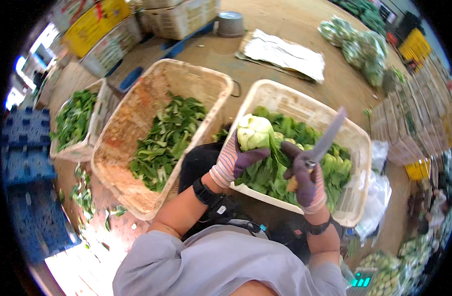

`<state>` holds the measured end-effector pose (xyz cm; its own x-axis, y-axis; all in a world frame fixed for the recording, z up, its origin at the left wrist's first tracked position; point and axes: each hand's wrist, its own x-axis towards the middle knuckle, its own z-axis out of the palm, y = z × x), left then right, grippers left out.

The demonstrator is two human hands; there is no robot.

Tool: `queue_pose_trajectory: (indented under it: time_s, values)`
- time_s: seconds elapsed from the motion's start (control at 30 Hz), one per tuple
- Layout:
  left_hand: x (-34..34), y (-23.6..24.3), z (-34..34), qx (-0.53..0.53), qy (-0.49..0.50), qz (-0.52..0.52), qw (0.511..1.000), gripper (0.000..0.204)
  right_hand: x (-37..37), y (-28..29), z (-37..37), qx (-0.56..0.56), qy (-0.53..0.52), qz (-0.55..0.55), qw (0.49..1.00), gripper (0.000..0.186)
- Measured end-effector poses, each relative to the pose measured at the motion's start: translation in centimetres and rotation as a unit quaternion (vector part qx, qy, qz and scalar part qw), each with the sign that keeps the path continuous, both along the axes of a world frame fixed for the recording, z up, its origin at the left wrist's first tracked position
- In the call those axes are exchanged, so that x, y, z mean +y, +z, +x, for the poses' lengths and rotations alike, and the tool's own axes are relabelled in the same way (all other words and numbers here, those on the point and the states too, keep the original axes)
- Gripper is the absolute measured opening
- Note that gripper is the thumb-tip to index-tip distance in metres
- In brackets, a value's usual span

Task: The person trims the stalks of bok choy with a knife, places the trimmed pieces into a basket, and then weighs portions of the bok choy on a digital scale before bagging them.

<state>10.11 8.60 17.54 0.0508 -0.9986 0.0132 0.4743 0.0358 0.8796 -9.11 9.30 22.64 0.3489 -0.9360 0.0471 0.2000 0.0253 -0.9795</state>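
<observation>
"Looking at the cabbage, why is its pale base turned up?"

"The left hand has its grip closed round it, thumb across the near side, leaving the thick base showing and the leaves hanging down toward the right. I'd guess that keeps the base easy to see and to get at."

"And the knife?"

"The right hand has its grip wrapped tightly round the handle, most of which is hidden. The blade points up and away to the right, apart from the cabbage and the left fingers; probably the safer angle with the hands so near each other."

"Where exactly is the cabbage?"

"Over the left side of the white crate, above more greens. Held there, it likely needs little reach to or from the crate."

"Why have the stained crate so close?"

"It stands just beside the white one, on the left hand's side, which seems handy. It holds loose leaves, while the white one has heads in it, so the pair appear to keep the two sorts apart."
</observation>
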Motion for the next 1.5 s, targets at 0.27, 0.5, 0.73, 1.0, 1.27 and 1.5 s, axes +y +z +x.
queue_pose_trajectory:
  time_s: [0.27,0.5,0.73,1.0,1.27,1.5]
  values:
    - [6.6,3.2,7.5,-0.036,0.002,-0.010,0.999,0.052,-2.3,2.7,5.8,0.080,0.000,-0.136,0.987,0.026]
    - [8.7,3.4,9.0,0.189,-0.043,0.020,0.981,0.061,-2.7,3.4,14.2,0.072,0.269,-0.032,0.960,0.039]
    - [9.2,3.1,11.2,0.109,-0.043,0.002,0.993,0.069,-5.0,0.4,16.3,0.085,0.302,0.005,0.949,0.038]
    - [12.3,1.4,13.7,0.156,-0.104,0.097,0.978,0.069,-6.6,0.8,17.5,0.222,0.446,-0.075,0.864,0.036]
    - [14.1,-2.2,14.4,0.183,-0.123,0.049,0.974,0.087,-12.7,0.1,25.2,0.062,0.406,-0.096,0.907,0.032]
    - [11.5,0.0,14.9,0.179,0.144,0.040,0.973,0.049,-7.6,-1.8,24.0,0.116,0.313,0.037,0.942,0.049]
